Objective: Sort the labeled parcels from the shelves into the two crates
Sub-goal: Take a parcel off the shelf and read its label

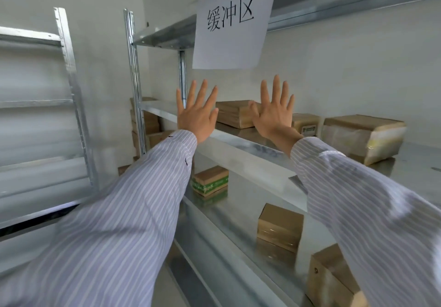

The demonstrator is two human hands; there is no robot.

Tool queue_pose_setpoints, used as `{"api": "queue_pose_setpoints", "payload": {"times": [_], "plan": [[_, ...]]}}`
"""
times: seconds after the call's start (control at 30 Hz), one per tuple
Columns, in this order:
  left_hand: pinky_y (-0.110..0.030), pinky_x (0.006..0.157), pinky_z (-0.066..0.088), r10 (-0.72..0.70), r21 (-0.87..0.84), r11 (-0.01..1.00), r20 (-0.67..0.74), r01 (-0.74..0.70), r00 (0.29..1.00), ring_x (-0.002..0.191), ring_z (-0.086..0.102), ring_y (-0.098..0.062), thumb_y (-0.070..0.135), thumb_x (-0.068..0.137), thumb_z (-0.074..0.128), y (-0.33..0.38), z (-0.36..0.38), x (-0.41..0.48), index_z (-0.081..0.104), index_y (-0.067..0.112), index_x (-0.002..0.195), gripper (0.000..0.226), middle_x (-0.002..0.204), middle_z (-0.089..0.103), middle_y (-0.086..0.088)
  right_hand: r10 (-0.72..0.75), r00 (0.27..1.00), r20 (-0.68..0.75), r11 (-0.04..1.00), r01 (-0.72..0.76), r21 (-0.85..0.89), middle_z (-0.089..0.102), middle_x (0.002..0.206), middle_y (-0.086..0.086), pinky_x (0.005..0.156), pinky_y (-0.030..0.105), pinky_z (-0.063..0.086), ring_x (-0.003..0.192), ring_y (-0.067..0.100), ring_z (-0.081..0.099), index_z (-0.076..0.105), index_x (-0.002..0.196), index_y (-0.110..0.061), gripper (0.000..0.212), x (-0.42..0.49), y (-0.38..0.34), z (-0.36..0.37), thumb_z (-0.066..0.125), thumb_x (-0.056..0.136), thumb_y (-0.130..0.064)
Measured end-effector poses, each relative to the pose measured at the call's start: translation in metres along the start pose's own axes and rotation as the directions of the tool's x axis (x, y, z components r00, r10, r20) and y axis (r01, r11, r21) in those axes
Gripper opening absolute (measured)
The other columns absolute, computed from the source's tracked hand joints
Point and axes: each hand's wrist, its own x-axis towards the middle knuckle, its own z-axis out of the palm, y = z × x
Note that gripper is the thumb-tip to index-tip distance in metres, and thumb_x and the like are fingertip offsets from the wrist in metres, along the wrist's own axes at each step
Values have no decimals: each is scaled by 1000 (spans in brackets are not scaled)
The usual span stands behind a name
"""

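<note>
A person's own view of a metal shelf rack (pixel 136 68) holding brown parcels, with both arms in striped shirt sleeves (pixel 143 211) stretched forward. A white paper sign (pixel 233 20) with three black handwritten Chinese characters hangs from the rack's top shelf. Directly below the sign, the left hand (pixel 196 115) and the right hand (pixel 274 115) are raised side by side with their backs toward the camera. The fingers (pixel 203 91) are straight and spread wide, holding nothing. Between the two hands, just below the sign, a flat brown parcel (pixel 232 113) lies on the middle shelf (pixel 238 144). The right thumb overlaps it in view, and whether it touches cannot be told. Below and right of the sign, on the same shelf, sit a small labeled parcel (pixel 306 124) with a green-and-white sticker and, further right, a large plastic-wrapped parcel (pixel 362 137). Lower still below the sign, on the next shelf down, stand a green-taped parcel (pixel 210 180), a plain brown box (pixel 280 225) to its right, and a corner box (pixel 331 280) partly hidden by the right sleeve. Below and left of the sign, behind the rack's front post, stacked parcels (pixel 148 120) show. Far left of the sign stands a second rack (pixel 35 115), blurred.
</note>
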Motion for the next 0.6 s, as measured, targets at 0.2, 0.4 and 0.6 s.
{"api": "queue_pose_setpoints", "payload": {"times": [0.2,0.4,0.6], "plan": [[-47,111,-18,67,-33,997,28,-66,997,145,-17,-21,39,102,15,-6,54,40,-5,29,151,53,158,-13,2,21,1000,-2,999,-21,-39,-22,157,10,117,47,-8,144,31,-21,-11,151,-19,65,43,9,40,17,100,-47],[-48,112,-15,184,-29,983,64,-182,981,145,-16,-20,42,101,11,-14,109,71,-6,28,150,54,158,-12,3,129,992,3,991,-129,27,-20,157,11,117,47,-6,144,32,-18,-8,152,-17,65,68,7,78,21,100,-46],[-47,112,-15,264,-96,961,38,-260,964,145,-15,-19,45,100,9,-31,150,124,-2,29,151,54,159,-10,4,216,976,-40,976,-217,-13,-23,157,10,117,44,-7,144,31,-20,-10,151,-19,67,106,4,99,19,100,-50]]}}
